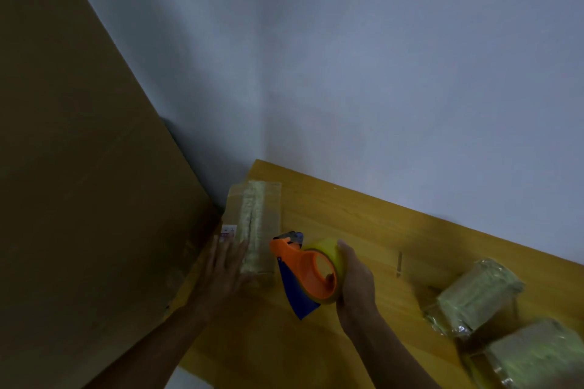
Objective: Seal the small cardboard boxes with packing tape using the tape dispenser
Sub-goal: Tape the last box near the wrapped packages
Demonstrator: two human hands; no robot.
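Tape dispenser [305, 271]: orange frame, yellow roll, blue blade end angled down-left; right hand [354, 281] grips the roll, just beside the box. Small cardboard box [257, 227]: long axis toward the wall, at the table's [363, 230] left edge; left hand [226, 265] flat, fingers straight, on it. Two taped boxes [477, 294] far right; bare tabletop between.

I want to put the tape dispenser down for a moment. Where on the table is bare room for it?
The widest bare patch of the table lies between the taped box under the left hand and the two wrapped boxes at right, behind the right hand gripping the tape dispenser. The near edge between the forearms is also bare. The right corner is crowded.
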